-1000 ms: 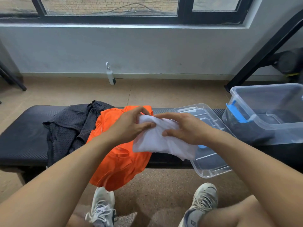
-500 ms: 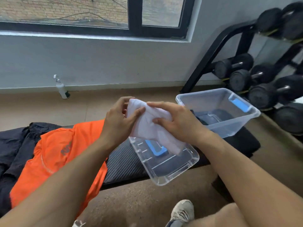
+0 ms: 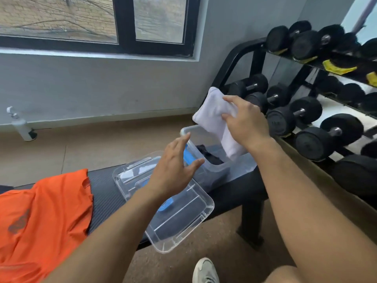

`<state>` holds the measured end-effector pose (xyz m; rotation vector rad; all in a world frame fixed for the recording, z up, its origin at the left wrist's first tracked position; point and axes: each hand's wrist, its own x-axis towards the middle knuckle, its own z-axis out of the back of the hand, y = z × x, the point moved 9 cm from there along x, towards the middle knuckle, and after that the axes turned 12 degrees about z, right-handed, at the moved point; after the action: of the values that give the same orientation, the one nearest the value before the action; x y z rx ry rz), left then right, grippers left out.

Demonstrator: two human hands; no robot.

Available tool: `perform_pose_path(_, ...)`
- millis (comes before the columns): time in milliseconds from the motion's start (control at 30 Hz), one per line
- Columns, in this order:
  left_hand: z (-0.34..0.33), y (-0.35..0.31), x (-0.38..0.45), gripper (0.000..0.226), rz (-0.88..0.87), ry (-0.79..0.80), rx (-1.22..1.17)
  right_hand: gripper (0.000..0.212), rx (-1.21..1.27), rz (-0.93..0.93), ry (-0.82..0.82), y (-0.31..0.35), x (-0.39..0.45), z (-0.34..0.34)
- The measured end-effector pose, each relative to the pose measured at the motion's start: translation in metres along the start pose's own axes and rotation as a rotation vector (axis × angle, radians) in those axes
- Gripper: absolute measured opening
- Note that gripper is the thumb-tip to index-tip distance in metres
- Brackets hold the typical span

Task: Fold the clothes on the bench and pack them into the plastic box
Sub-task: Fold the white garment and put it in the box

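Note:
My right hand (image 3: pixel 246 121) grips a folded white garment (image 3: pixel 212 115) and holds it above the clear plastic box (image 3: pixel 222 168), its lower end hanging into the box. A dark folded cloth (image 3: pixel 208 154) lies inside the box. My left hand (image 3: pixel 173 170) hovers with fingers spread and holds nothing, just left of the box's blue handle (image 3: pixel 188 158). The clear lid (image 3: pixel 179 217) lies upside down on the black bench (image 3: pixel 106 193) below that hand. An orange shirt (image 3: pixel 40 217) drapes over the bench's left part.
A dumbbell rack (image 3: pixel 306 111) stands close behind and right of the box. A white spray bottle (image 3: pixel 22 127) sits on the floor by the wall at left. My shoe (image 3: pixel 205 270) shows at the bottom edge.
My left hand has let go of the white garment and dropped toward the lid. My right hand alone has carried the garment right and up over the box. My view has swung right.

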<state>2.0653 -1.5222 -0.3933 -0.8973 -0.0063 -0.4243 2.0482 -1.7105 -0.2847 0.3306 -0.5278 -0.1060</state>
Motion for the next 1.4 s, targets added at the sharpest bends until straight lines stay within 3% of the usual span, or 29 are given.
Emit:
perform_pose_path(67,-0.005,0.0,0.002,0.078,-0.002,0.01,0.017,0.046,-0.03,-0.001,0.063,0.0,0.002,-0.015)
perform_pose_path(167,-0.007,0.005,0.006,0.08,0.029,0.011,0.031,0.043,0.206,-0.065,0.133,-0.007,0.0,-0.041)
perform_pose_path(333,-0.009,0.011,0.008,0.081,0.073,0.022,0.056,0.042,0.562,-0.379,0.259,-0.048,-0.01,-0.082)
perform_pose_path(500,-0.011,0.015,0.008,0.081,0.07,0.027,0.086,0.045,0.486,-0.447,0.439,-0.061,-0.012,-0.108)
perform_pose_path(800,-0.016,0.018,0.011,0.079,0.083,0.047,0.12,0.059,0.126,-0.216,0.701,-0.043,-0.015,-0.129)
perform_pose_path(967,-0.015,0.01,0.01,0.078,0.083,0.034,0.108,0.063,-0.093,-0.086,0.706,-0.034,-0.002,-0.106)
perform_pose_path(1067,-0.014,0.009,0.01,0.078,0.08,0.031,0.114,0.073,-0.075,0.046,0.72,-0.014,0.007,-0.104)
perform_pose_path(1233,-0.01,0.015,0.009,0.078,0.072,0.011,0.123,0.079,-0.198,0.153,1.029,0.002,-0.022,-0.153)
perform_pose_path(1400,-0.005,0.016,0.007,0.077,0.066,0.007,0.126,0.084,-0.177,0.165,0.962,-0.005,-0.022,-0.16)
